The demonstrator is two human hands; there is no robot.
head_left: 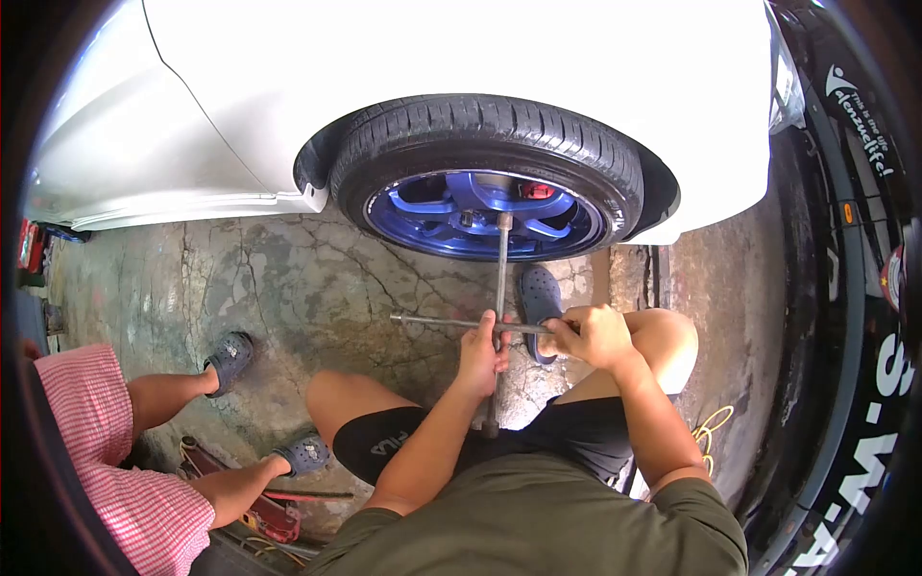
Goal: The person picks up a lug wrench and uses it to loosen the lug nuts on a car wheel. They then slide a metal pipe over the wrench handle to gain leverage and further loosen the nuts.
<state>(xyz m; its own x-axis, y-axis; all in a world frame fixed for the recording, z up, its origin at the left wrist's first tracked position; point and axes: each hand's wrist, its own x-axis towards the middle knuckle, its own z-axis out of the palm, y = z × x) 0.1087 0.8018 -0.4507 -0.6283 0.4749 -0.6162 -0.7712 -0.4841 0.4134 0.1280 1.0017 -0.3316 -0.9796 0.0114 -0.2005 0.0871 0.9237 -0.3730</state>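
A four-way lug wrench (502, 269) reaches from my lap to the wheel, its far socket up against the blue rim (461, 182) at the hub. Whether a nut sits inside that socket is hidden. My left hand (482, 353) is closed around the wrench near its crossing point. On the right arm of the cross, my right hand (597, 336) is wrapped over the end. The black tire (485, 130) stays mounted under the white car's fender, and a red brake caliper (538, 191) shows behind the spokes.
Another person in pink checked shorts (91, 403) stands at the left. Near their feet lies a red floor jack (274, 518). Cracked concrete floor (317, 278) spreads below the car. A dark vehicle with white lettering (836, 288) borders the right side, beside a yellow cord (711, 427).
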